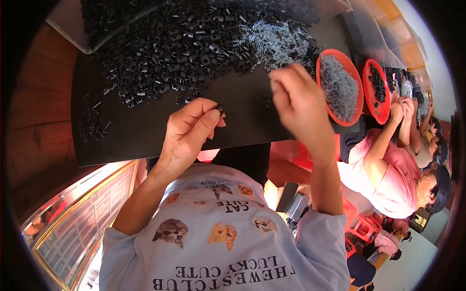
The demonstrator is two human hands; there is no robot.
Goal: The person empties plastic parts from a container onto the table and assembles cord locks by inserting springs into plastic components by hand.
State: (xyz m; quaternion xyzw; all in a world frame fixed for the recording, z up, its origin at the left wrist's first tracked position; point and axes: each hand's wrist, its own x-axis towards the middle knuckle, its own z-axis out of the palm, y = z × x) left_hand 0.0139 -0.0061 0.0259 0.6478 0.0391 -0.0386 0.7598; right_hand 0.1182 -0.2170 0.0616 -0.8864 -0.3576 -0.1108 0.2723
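Note:
My left hand [191,128] pinches a small black plastic part [221,109] between thumb and fingers, just above the near side of the dark table [238,111]. My right hand [298,97] is raised over the table to the right, slightly blurred, its fingers curled together; whatever they may hold is hidden. Just beyond it lies a heap of small silvery springs [279,43]. A large pile of short black plastic parts [170,53] spreads over the far and middle table. Several thin black pieces [92,119] lie at the left end.
A red bowl of fine silvery springs [340,89] stands right of my right hand, with another red bowl of black parts [376,89] behind it. A clear plastic bin [87,46] edges the pile. A person in pink [383,179] works at the right. Red stools [366,228] stand below.

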